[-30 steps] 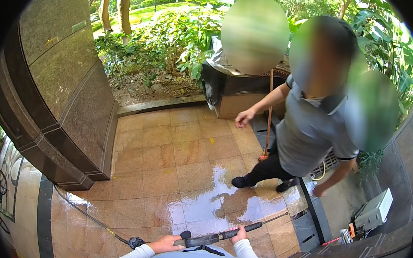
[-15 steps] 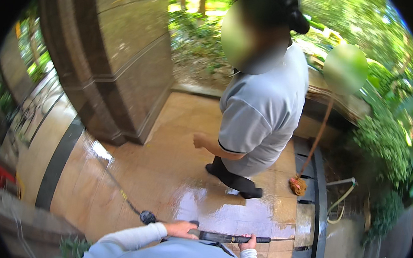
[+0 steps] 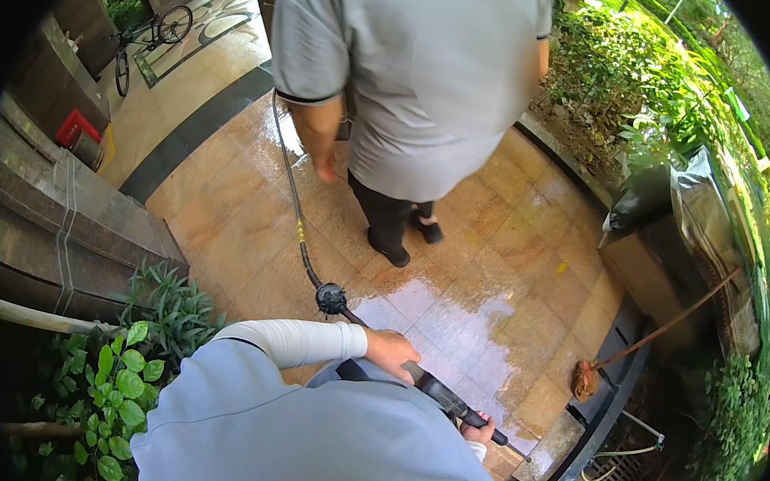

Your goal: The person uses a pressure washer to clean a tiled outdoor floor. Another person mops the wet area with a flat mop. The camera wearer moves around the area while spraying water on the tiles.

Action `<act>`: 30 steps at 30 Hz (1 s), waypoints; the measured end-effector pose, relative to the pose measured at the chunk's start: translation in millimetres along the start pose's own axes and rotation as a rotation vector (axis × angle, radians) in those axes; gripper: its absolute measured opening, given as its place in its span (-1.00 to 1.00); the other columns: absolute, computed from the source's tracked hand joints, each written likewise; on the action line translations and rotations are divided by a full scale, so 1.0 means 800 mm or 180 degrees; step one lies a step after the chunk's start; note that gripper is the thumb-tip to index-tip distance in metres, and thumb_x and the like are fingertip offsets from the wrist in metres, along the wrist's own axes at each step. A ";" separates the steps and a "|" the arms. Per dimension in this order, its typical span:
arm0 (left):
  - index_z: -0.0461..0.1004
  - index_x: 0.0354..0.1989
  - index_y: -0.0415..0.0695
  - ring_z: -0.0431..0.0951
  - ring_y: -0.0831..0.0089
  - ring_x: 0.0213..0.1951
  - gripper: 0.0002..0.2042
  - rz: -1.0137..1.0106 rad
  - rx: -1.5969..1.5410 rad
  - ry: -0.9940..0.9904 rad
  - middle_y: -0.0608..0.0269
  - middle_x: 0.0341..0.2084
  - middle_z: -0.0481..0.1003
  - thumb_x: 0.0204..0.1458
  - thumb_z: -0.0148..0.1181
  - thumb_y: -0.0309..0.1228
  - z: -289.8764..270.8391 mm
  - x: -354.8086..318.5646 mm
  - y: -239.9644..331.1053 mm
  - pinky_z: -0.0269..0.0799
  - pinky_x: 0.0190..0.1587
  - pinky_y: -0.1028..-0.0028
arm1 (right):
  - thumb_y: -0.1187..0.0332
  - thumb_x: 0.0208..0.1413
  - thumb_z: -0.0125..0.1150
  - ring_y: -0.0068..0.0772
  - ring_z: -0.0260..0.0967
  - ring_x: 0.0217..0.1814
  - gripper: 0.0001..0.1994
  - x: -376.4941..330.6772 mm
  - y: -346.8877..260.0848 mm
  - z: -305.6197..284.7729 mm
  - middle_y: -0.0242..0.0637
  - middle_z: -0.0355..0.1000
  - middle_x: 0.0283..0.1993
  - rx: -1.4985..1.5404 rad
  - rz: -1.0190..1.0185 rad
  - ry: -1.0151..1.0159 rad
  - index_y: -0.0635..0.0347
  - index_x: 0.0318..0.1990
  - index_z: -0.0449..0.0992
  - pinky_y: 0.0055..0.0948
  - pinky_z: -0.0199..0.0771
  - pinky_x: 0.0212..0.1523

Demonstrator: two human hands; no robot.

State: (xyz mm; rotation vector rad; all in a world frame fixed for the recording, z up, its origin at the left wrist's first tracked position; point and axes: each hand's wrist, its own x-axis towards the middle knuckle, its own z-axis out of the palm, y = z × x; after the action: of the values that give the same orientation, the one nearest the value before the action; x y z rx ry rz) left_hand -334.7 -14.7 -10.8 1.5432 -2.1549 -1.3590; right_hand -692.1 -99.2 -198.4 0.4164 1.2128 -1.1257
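I hold a black pressure-washer gun (image 3: 446,398) across my front, its thin lance slanting down to the right toward the floor's edge. My left hand (image 3: 389,353), below a white sleeve, is closed round the gun's rear grip. Farther forward, my right hand (image 3: 478,429) grips the gun near the start of the lance; part of that hand is hidden behind the gun. A dark hose (image 3: 295,198) with yellow bands runs from behind the grip, past a round black fitting (image 3: 331,298), away to the far left. No spray can be made out.
A co-worker in a grey shirt (image 3: 417,78) stands close ahead on the wet tiled floor (image 3: 311,243). At right, a long-handled mop (image 3: 584,381) leans near the dark drain edging. Leafy plants (image 3: 121,382) and a stone base (image 3: 84,223) are at left, a bicycle (image 3: 150,41) beyond.
My view has turned left. The co-worker now has their back to me and appears nearer. The gun's lance slants more downward in the picture; both hands keep their hold.
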 end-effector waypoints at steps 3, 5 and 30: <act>0.39 -0.34 -0.18 0.46 0.02 -0.32 -0.55 0.0062 -0.0102 0.0098 -0.05 -0.44 0.46 -0.17 0.10 0.01 0.005 0.001 -0.008 0.33 -0.27 0.20 | 0.29 0.03 -0.10 -0.49 0.12 -0.65 -0.79 0.000 0.001 0.008 -0.45 0.13 -0.71 -0.0003 0.0035 0.0044 0.05 -0.60 0.15 -0.51 0.36 -0.56; 0.40 -0.36 -0.17 0.46 0.02 -0.34 -0.56 0.0089 -0.0154 0.0161 -0.05 -0.46 0.46 -0.18 0.10 0.01 0.008 0.003 -0.013 0.34 -0.28 0.20 | 0.29 0.05 -0.11 -0.49 0.12 -0.66 -0.79 0.002 0.001 0.011 -0.45 0.13 -0.71 -0.0029 0.0029 0.0009 0.05 -0.59 0.14 -0.50 0.36 -0.56; 0.40 -0.32 -0.17 0.46 0.02 -0.31 -0.54 0.0037 -0.0112 0.0056 -0.06 -0.43 0.46 -0.18 0.10 0.02 0.001 0.012 -0.018 0.34 -0.26 0.22 | 0.26 0.06 -0.14 -0.49 0.12 -0.66 -0.76 -0.001 0.006 0.019 -0.44 0.14 -0.70 -0.0044 -0.0041 0.0050 0.08 -0.61 0.16 -0.51 0.34 -0.55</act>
State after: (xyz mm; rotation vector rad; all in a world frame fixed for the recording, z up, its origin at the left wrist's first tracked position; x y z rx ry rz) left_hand -330.2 -22.9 -25.5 1.5218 -2.1146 -1.3671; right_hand -680.1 -108.4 -193.8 0.4081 1.2380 -1.1263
